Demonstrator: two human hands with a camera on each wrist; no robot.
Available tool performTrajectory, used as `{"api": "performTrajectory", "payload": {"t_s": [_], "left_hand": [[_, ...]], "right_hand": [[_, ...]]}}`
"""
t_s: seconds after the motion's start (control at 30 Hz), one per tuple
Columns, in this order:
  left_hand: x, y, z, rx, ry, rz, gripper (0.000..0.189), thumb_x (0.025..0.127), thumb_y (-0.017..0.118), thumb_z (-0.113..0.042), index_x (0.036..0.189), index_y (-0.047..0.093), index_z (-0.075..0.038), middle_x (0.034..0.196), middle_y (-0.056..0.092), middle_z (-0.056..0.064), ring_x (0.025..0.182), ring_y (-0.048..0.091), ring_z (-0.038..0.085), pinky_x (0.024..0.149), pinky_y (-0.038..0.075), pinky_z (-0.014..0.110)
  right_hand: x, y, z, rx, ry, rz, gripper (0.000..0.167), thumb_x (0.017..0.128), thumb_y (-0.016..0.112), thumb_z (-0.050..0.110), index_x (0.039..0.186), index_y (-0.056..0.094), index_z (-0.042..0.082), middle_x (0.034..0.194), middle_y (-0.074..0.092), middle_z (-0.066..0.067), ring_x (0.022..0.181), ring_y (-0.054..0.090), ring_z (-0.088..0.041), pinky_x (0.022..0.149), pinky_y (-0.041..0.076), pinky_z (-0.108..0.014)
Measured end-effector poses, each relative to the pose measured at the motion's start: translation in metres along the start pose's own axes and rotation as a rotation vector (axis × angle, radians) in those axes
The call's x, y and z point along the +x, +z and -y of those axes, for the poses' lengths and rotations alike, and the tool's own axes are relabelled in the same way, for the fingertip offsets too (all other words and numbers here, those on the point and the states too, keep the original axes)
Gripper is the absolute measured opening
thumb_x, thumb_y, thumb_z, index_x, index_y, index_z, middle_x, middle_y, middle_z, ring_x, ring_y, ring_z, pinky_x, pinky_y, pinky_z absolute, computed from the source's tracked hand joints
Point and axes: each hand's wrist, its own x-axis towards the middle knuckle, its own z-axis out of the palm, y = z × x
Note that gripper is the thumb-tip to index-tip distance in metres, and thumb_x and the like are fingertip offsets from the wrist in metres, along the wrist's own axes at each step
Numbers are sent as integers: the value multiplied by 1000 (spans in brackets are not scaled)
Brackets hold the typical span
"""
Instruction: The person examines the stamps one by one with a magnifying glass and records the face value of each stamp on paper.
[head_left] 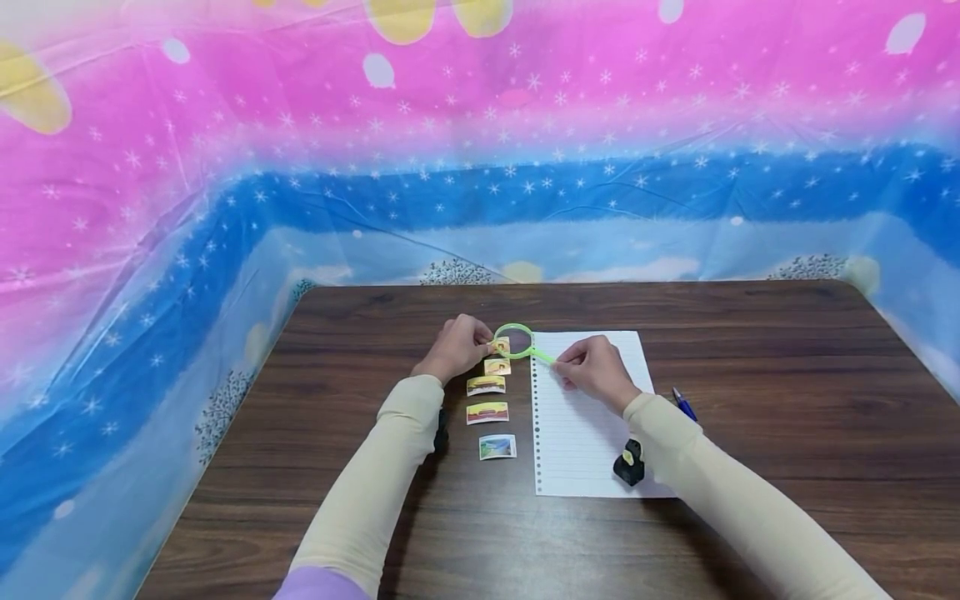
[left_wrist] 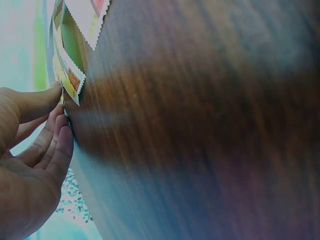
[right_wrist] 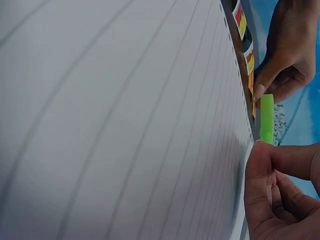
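My left hand pinches the edge of the farthest postage stamp between thumb and fingers. In the left wrist view, that thumb and the fingertips meet at the stamp's edge, close to the tabletop. With thumb and forefinger, my right hand grips the handle of a green magnifying glass. Its round lens overlaps the pinched stamp in the head view. Nearer to me runs a column of more stamps: a yellowish one, two yellow-and-red ones with curling edges, and a blue-green one.
A lined sheet of paper with punched holes lies right of the stamps, under my right hand and wrist. Beside its right edge lies a blue pen. The brown wooden table is bordered by a colourful cloth at the back and sides.
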Motion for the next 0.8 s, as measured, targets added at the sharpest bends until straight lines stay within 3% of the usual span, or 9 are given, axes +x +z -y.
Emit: {"api": "performTrajectory", "payload": {"t_s": [0.53, 0.8], "left_hand": [[0, 0, -1, -2, -27, 6, 24, 98, 68, -8, 120, 71, 1, 115, 69, 14, 107, 65, 26, 92, 54, 41], [1, 1, -2, 9, -36, -2, 21, 99, 67, -8, 118, 72, 0, 113, 69, 12, 106, 65, 25, 92, 54, 40]], "right_hand": [[-9, -4, 2, 28, -4, 16, 12, 92, 74, 9, 95, 76, -2, 78, 71, -11, 64, 70, -19, 61, 56, -30], [-27, -22, 5, 50, -53, 32, 13, 94, 72, 9, 97, 76, -3, 83, 72, -16, 68, 71, -23, 68, 60, -38]]}}
